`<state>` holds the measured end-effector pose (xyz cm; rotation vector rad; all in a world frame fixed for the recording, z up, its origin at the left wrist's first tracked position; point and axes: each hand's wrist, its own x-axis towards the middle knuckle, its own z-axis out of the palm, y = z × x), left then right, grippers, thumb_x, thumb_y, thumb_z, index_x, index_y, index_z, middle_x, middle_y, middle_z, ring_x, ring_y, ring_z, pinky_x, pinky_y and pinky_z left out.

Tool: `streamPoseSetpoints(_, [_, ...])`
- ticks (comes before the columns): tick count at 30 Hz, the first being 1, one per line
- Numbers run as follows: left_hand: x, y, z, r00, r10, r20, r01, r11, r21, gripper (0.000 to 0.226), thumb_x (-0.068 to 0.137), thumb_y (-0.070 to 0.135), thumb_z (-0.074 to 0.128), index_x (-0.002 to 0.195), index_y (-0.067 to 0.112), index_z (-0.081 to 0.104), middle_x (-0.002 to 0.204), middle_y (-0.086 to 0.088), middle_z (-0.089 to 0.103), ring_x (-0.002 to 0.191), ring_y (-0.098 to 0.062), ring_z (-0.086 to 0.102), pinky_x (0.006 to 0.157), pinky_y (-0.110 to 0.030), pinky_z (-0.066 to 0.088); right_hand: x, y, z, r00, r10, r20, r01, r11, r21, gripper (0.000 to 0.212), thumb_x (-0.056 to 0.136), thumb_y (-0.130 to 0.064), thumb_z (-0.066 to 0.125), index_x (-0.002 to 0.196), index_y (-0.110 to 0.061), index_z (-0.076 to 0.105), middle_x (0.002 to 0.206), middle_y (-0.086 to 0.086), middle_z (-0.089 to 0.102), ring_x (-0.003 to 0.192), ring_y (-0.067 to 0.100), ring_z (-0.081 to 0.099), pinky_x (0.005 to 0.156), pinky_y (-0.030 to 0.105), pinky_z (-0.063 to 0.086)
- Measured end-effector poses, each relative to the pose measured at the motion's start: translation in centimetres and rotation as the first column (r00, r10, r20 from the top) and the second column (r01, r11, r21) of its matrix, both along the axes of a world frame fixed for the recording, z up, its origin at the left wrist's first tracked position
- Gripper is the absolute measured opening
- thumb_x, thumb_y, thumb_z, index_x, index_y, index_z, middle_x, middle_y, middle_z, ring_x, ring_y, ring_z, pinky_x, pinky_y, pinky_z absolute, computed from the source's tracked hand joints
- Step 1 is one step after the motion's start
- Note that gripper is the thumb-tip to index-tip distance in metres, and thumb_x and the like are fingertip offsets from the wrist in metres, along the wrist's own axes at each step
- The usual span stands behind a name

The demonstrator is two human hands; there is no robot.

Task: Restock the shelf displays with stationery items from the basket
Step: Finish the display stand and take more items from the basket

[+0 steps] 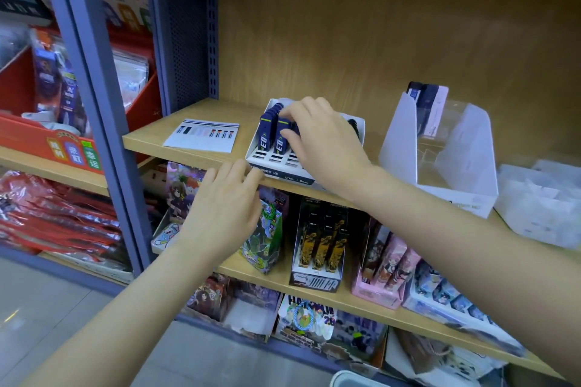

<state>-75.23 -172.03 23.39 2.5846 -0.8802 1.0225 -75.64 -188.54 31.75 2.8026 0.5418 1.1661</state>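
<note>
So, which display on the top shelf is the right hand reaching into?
The white tray with dark blue packs, the leftmost display; the clear stand beside it is untouched.

Person at the shelving: two arms on view.

1. Left hand [220,207]: bare, slim build, long narrow fingers, knuckles lightly marked. The nails are too blurred to describe.
2. Left forearm [125,308]: bare along all of its visible length, slender and smooth, narrowing evenly to the wrist.
3. Right hand [320,138]: bare, same slim build, with a broad smooth back and rounded knuckles.
4. Right forearm [456,229]: bare along all of its visible length, smooth, with a soft fold at the wrist.
</note>
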Motion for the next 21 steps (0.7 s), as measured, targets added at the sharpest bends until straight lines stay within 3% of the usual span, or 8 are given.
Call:
streamPoseSetpoints(2, [-1.4, -0.4, -1.1, 1.000, 0.011, 0.012, -0.011, 1.000, -0.017, 0.018, 0.081, 0.020, 0.043, 0.086, 0.010, 0.057, 0.081, -0.007, 0.053, 0.073, -0.030, 0.049, 0.065, -0.037, 0.026, -2.4, -0.8, -1.6, 0.995, 0.051, 0.091, -0.050, 0.999, -0.016, 0.027, 0.090, -0.023, 0.041, 0.093, -0.008, 0.063, 0.086, 0.008, 0.061, 0.077, 0.028, 0.055, 0.069, 0.032, 0.038])
streamPoseSetpoints(3, [-2.2, -0.7, -2.0, 1.000, 0.007, 0.002, -0.007, 1.000, -0.011, 0.022, 0.080, 0.023, 0.039, 0.086, 0.011, 0.057, 0.080, -0.006, 0.052, 0.073, -0.029, 0.048, 0.065, -0.037, 0.025, -3.8, -1.4, -2.7, 0.996, 0.062, 0.063, -0.060, 0.998, -0.030, 0.028, 0.091, -0.024, 0.039, 0.091, -0.009, 0.063, 0.084, 0.007, 0.060, 0.076, 0.027, 0.055, 0.067, 0.032, 0.040])
streamPoseSetpoints(7, [-5.9, -3.0, -7.4, 0.993, -0.040, -0.110, 0.041, 0.999, 0.007, 0.021, 0.077, 0.025, 0.039, 0.084, 0.015, 0.056, 0.079, -0.002, 0.051, 0.075, -0.025, 0.044, 0.067, -0.036, 0.025, -9.2, -5.0, -8.1, 0.993, 0.062, -0.105, -0.067, 0.997, -0.043, 0.027, 0.093, -0.024, 0.039, 0.090, -0.012, 0.064, 0.085, 0.002, 0.060, 0.074, 0.023, 0.055, 0.065, 0.031, 0.042])
streamPoseSetpoints(12, [-10.0, -6.9, -15.8, 0.912, -0.081, -0.403, 0.128, 0.988, 0.091, 0.019, 0.073, 0.025, 0.039, 0.078, 0.019, 0.056, 0.078, 0.000, 0.054, 0.072, -0.024, 0.052, 0.065, -0.035, 0.026, -15.5, -10.9, -18.1, 0.916, -0.085, -0.392, 0.068, 0.996, -0.055, 0.023, 0.088, -0.025, 0.042, 0.087, -0.018, 0.064, 0.081, -0.003, 0.058, 0.072, 0.018, 0.057, 0.060, 0.030, 0.049])
streamPoseSetpoints(16, [-12.2, -9.8, -21.7, 0.770, -0.076, -0.634, 0.202, 0.971, 0.129, 0.022, 0.073, 0.025, 0.040, 0.085, 0.019, 0.058, 0.085, -0.001, 0.057, 0.078, -0.023, 0.055, 0.069, -0.033, 0.029, -20.7, -14.6, -27.1, 0.700, -0.162, -0.695, 0.253, 0.967, 0.030, 0.021, 0.089, -0.027, 0.044, 0.091, -0.021, 0.064, 0.086, -0.005, 0.058, 0.076, 0.015, 0.062, 0.062, 0.024, 0.050])
streamPoseSetpoints(18, [-13.2, -11.0, -24.3, 0.656, 0.000, -0.755, 0.210, 0.961, 0.182, 0.034, 0.087, 0.025, 0.037, 0.115, 0.017, 0.054, 0.111, -0.003, 0.054, 0.102, -0.024, 0.054, 0.085, -0.034, 0.034, -23.2, -15.9, -31.5, 0.541, -0.122, -0.832, 0.346, 0.934, 0.088, 0.025, 0.099, -0.021, 0.040, 0.118, -0.018, 0.055, 0.113, -0.002, 0.054, 0.100, 0.018, 0.058, 0.077, 0.024, 0.045])
streamPoseSetpoints(19, [-13.7, -11.5, -25.8, 0.617, 0.025, -0.787, 0.199, 0.962, 0.187, 0.039, 0.093, 0.026, 0.035, 0.130, 0.018, 0.044, 0.124, -0.002, 0.048, 0.114, -0.023, 0.048, 0.093, -0.033, 0.033, -24.5, -16.5, -33.7, 0.448, -0.105, -0.888, 0.415, 0.904, 0.103, 0.030, 0.101, -0.023, 0.037, 0.130, -0.018, 0.046, 0.127, -0.002, 0.047, 0.111, 0.018, 0.053, 0.082, 0.023, 0.041])
streamPoseSetpoints(21, [-14.7, -12.3, -28.1, 0.498, 0.036, -0.866, 0.164, 0.977, 0.136, 0.044, 0.100, 0.027, 0.034, 0.142, 0.017, 0.029, 0.136, -0.002, 0.039, 0.125, -0.021, 0.040, 0.102, -0.030, 0.029, -26.3, -16.8, -37.5, 0.294, -0.039, -0.955, 0.530, 0.838, 0.128, 0.038, 0.101, -0.021, 0.039, 0.139, -0.020, 0.036, 0.140, -0.003, 0.039, 0.118, 0.016, 0.049, 0.088, 0.021, 0.040])
